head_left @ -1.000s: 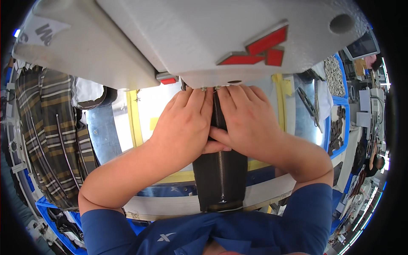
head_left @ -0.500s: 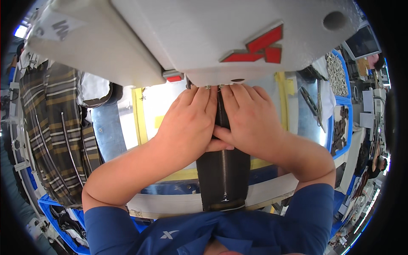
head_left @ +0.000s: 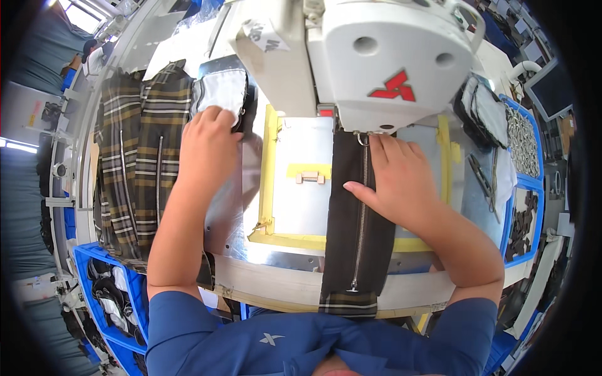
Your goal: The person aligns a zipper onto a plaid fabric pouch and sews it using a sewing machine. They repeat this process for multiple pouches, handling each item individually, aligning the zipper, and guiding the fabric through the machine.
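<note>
A long black fabric strip (head_left: 343,219) with a metal zipper (head_left: 362,225) runs from beneath the white sewing machine head (head_left: 389,56) toward my body, its plaid end hanging over the table's front edge. My right hand (head_left: 401,178) lies on the strip, fingers stretched toward the machine and thumb reaching across the zipper. A metal ring (head_left: 362,139) shows at the strip's far end, by the fingertips. Off to the left, my left hand (head_left: 210,147) has its fingers curled at the near edge of a white-lined black fabric piece (head_left: 219,91); the fingertips are partly hidden.
Plaid fabric with zippers (head_left: 144,163) is piled at the left. Yellow tape (head_left: 269,169) frames the work plate, where a small brown block (head_left: 310,178) sits. At the right are tweezers (head_left: 481,182), more black-and-white pieces (head_left: 483,109) and a blue bin of metal rings (head_left: 520,138).
My left hand has left the strip and moved left to the white-lined piece. My right hand stays on the strip. The view has shifted, showing more of the machine.
</note>
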`<state>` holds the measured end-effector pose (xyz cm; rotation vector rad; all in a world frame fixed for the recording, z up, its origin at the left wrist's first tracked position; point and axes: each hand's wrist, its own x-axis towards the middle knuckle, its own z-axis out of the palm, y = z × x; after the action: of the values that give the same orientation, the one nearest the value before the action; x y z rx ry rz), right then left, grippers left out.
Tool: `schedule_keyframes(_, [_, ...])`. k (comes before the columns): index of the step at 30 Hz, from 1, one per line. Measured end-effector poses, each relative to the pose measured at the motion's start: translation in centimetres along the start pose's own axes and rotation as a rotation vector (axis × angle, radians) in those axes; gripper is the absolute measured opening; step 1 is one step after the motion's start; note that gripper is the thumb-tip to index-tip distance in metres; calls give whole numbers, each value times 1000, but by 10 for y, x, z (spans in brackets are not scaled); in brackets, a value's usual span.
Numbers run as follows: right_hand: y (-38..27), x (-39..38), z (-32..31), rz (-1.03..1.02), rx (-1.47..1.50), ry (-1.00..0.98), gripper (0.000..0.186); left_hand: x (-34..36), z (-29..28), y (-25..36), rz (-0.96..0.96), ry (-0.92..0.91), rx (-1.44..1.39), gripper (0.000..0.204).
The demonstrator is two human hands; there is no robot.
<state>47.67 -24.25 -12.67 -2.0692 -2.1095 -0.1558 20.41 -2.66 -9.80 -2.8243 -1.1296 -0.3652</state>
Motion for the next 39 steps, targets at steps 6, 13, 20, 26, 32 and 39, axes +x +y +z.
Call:
schedule_keyframes(6, [0, -4, -3, -56, 75, 60, 82, -14, -17, 0, -101, 217, -314, 11])
schedule_keyframes(13, [-39, -21, -77, -19, 1079, -125, 98, -28, -49, 116, 216, 121, -1048, 22])
schedule_keyframes(20, [15, -20, -52, 145, 1127, -191, 55, -8, -8, 130, 287, 109, -864, 42])
schedule_keyframes(26, [18, -22, -21, 285, 1008, 41, 32, -8, 27, 132, 163, 60, -1012, 27])
schedule_keyframes(32, [10, -24, -3, 105, 749, 360, 18, -9, 36, 124, 284, 175, -899, 22])
schedule_keyframes(39, [7, -19, -6, -64, 579, 423, 24, -10, 34, 122, 421, 220, -818, 22])
